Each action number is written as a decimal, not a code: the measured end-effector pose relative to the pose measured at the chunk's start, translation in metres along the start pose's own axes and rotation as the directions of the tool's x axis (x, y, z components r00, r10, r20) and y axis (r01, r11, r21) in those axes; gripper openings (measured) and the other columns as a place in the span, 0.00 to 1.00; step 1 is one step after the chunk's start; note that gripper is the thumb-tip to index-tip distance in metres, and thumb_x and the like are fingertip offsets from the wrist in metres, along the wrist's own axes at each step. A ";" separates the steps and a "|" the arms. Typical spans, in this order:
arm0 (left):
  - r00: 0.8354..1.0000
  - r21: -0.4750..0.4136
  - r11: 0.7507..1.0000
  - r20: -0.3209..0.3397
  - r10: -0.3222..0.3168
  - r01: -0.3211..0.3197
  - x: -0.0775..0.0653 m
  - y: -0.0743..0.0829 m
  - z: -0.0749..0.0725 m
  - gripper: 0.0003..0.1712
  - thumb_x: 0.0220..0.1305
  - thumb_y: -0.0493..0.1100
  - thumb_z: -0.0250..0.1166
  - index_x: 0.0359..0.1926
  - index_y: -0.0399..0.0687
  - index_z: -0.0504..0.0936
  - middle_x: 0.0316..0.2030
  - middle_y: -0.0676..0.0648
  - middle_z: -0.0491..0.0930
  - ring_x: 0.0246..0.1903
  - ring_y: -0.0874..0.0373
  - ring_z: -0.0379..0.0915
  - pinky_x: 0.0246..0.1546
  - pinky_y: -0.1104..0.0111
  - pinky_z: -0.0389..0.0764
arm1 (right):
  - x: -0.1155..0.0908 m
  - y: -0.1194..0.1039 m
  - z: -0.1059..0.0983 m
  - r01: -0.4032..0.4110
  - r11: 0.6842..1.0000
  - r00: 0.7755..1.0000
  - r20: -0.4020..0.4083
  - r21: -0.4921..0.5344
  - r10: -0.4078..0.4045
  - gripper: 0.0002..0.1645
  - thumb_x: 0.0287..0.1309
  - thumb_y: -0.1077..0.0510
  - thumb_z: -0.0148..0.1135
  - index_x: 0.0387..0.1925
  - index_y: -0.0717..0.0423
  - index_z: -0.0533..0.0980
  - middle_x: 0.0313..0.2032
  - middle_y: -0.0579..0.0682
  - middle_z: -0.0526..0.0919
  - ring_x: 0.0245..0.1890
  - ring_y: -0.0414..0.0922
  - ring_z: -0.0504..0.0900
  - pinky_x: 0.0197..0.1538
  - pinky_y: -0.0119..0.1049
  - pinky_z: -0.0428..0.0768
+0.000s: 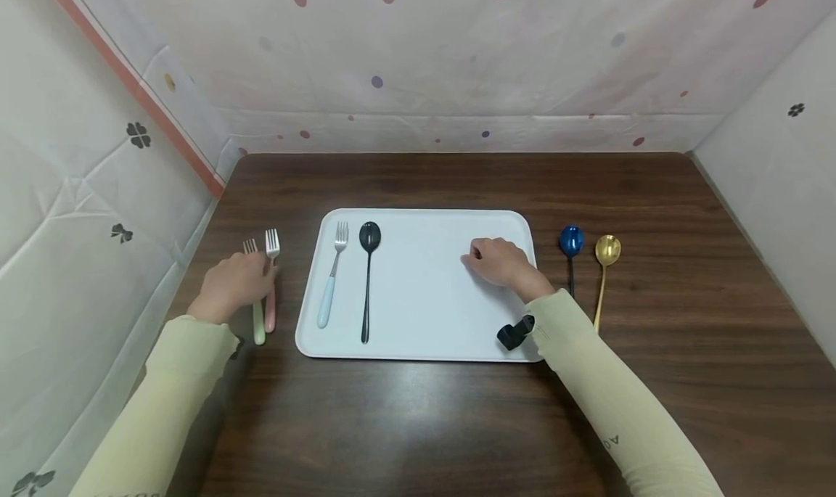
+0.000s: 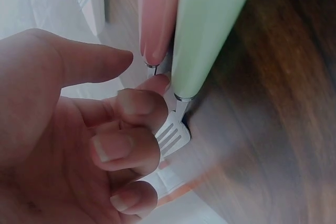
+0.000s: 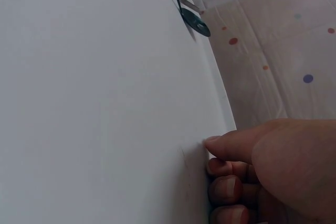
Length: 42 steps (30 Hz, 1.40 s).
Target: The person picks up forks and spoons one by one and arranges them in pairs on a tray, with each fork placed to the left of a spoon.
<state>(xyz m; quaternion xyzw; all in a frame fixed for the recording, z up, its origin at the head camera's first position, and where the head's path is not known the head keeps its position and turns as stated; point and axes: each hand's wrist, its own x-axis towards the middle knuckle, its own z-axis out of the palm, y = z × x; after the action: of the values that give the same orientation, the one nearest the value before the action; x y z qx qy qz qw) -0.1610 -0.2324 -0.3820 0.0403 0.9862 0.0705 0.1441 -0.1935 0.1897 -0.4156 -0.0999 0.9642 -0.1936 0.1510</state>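
Note:
My left hand [image 1: 236,285] is over two forks left of the tray. In the left wrist view its fingers are loosely bent; the index fingertip reaches the neck of the pink-handled fork [image 2: 157,19], while the thumb stays apart from the handle. Beside it lies the green-handled fork [image 2: 210,30], its tines [image 2: 173,137] partly behind the fingers. Over the right part of the white tray [image 1: 431,294], my right hand [image 1: 501,263] hangs loosely curled, holding nothing. On the tray's left lie a blue-handled fork [image 1: 327,301] and a black spoon [image 1: 369,237].
Right of the tray lie a blue-bowled spoon [image 1: 571,241] with a dark handle and a gold spoon [image 1: 607,250], both partly behind the right arm. The brown wooden table [image 1: 392,417] is bordered by patterned cloth [image 1: 431,47] at the back and sides.

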 end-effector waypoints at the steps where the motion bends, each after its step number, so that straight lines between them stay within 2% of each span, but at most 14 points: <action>1: 1.000 0.001 1.000 0.005 0.001 -0.001 0.001 0.000 0.001 0.20 0.66 0.51 0.45 0.23 0.44 0.70 0.19 0.44 0.69 0.19 0.50 0.65 0.17 0.57 0.65 | 0.000 0.000 0.000 -0.001 1.000 1.000 0.001 0.000 0.001 0.16 0.63 0.46 0.49 0.31 0.53 0.72 0.23 0.50 0.71 0.26 0.47 0.70 0.33 0.40 0.66; 7: 0.999 0.000 1.000 0.032 -0.014 0.014 0.004 -0.003 0.005 0.21 0.66 0.51 0.48 0.21 0.45 0.72 0.19 0.44 0.70 0.20 0.50 0.67 0.18 0.57 0.67 | 0.000 -0.001 0.001 0.000 1.000 1.000 0.003 0.003 0.000 0.16 0.63 0.46 0.49 0.32 0.53 0.72 0.23 0.50 0.71 0.26 0.46 0.70 0.33 0.39 0.66; 14: 1.000 0.013 1.000 0.003 -0.013 0.013 0.006 -0.003 0.008 0.20 0.63 0.49 0.48 0.19 0.44 0.72 0.19 0.43 0.71 0.20 0.48 0.67 0.17 0.55 0.67 | 0.000 -0.002 0.001 -0.003 1.000 1.000 0.004 0.009 0.003 0.16 0.63 0.45 0.49 0.32 0.53 0.72 0.23 0.50 0.72 0.27 0.47 0.70 0.33 0.39 0.66; 20: 1.000 0.016 1.000 0.016 -0.020 0.019 0.006 -0.001 0.009 0.19 0.61 0.47 0.47 0.18 0.44 0.72 0.18 0.43 0.71 0.19 0.49 0.66 0.17 0.57 0.66 | 0.000 -0.002 0.001 -0.004 1.000 1.000 0.001 0.010 0.004 0.16 0.64 0.45 0.49 0.32 0.53 0.72 0.23 0.50 0.72 0.27 0.47 0.70 0.34 0.39 0.66; 29: 1.000 0.023 1.000 0.004 -0.006 0.006 0.006 0.002 0.011 0.19 0.61 0.46 0.44 0.17 0.46 0.72 0.21 0.42 0.73 0.21 0.47 0.68 0.17 0.53 0.67 | -0.002 -0.004 0.001 -0.012 1.000 1.000 -0.001 0.013 0.012 0.15 0.63 0.46 0.49 0.33 0.53 0.72 0.24 0.50 0.72 0.28 0.47 0.70 0.34 0.39 0.66; 42: 0.997 0.020 1.000 0.075 0.020 -0.022 0.006 0.009 0.009 0.21 0.66 0.48 0.43 0.21 0.45 0.73 0.23 0.42 0.74 0.21 0.49 0.69 0.20 0.54 0.69 | -0.003 -0.003 0.001 -0.021 1.000 1.000 -0.002 0.011 0.021 0.16 0.64 0.45 0.49 0.34 0.53 0.72 0.24 0.50 0.72 0.28 0.47 0.70 0.34 0.39 0.66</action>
<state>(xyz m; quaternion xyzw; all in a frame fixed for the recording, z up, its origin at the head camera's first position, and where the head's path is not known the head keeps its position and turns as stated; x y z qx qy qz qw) -0.1636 -0.2216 -0.3910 0.0547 0.9803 0.0600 0.1799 -0.1903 0.1879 -0.4147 -0.0889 0.9643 -0.1974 0.1527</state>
